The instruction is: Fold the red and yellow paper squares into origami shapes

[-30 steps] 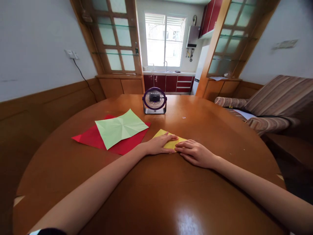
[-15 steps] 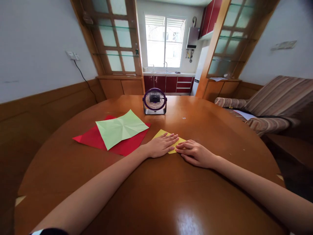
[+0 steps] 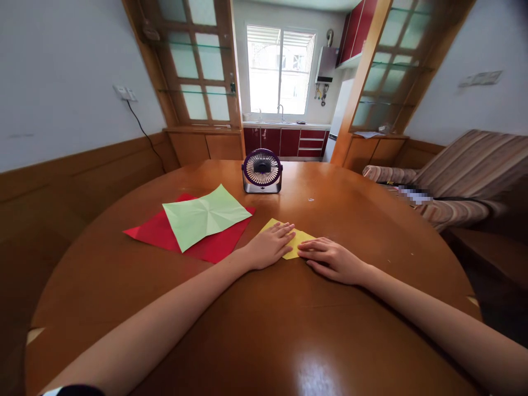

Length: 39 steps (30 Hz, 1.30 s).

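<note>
A folded sheet of yellow paper (image 3: 296, 240) lies on the table in front of me, partly covered by both hands. My left hand (image 3: 270, 246) rests flat on its left part, fingers stretched out toward the upper right. At the paper's right side, my right hand (image 3: 333, 260) touches the edge with bent, slightly parted fingertips; I cannot make out whether they pinch it. Left of my hands, a creased light green sheet (image 3: 206, 217) lies on top of a red sheet (image 3: 223, 245).
A small purple fan (image 3: 262, 169) stands on the wooden table (image 3: 264, 330) beyond the yellow paper. To the right is a striped armchair (image 3: 466, 165). Farther back are a kitchen counter (image 3: 284, 126) and a window.
My left hand has slid slightly left and back over the yellow paper, uncovering more of its middle. My right hand has stayed nearly in place.
</note>
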Available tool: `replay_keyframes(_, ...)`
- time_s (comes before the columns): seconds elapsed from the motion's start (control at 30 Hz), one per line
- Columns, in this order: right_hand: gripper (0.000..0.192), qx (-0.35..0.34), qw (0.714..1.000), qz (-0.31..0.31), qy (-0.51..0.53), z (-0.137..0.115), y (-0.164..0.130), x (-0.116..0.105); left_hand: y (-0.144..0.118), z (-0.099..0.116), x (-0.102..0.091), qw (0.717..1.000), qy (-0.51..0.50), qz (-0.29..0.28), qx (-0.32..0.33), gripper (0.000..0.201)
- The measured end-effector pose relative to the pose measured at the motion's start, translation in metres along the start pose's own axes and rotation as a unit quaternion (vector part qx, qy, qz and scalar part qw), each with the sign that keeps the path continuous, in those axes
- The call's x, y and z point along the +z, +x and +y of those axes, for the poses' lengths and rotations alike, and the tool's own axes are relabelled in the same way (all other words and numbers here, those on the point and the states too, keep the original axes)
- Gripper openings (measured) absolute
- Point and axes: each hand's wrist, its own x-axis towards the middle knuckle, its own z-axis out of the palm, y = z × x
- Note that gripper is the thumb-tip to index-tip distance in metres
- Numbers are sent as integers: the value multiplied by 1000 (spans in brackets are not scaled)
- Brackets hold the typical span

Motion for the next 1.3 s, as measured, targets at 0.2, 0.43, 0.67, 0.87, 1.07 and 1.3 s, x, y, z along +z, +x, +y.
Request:
replay_keyframes(0.2, 43, 75, 994, 75, 41, 8, -2, 2, -13, 24, -4, 997, 0, 72, -9, 31)
replay_keyframes(0.43, 76, 175, 961, 120, 178, 21, -9, 5, -17, 27, -5, 994, -46, 99, 3, 25)
replay_keyframes(0.67, 18, 50, 977, 105, 177, 14, -6, -7, -16, 30, -6, 994, 28, 89, 56, 29)
replay_keyframes(0.87, 24, 12, 983, 19, 183, 16, -4, -15, -18, 29, -5, 994, -31, 96, 30, 27)
replay_keyframes(1.07, 25, 76, 977, 14, 198, 16, -1, -17, -21, 29, -5, 986, -116, 115, -45, 24)
replay_keyframes(1.3, 40, 241, 939, 75, 233, 16, 1, -6, -16, 31, -2, 949, -226, 143, -166, 23)
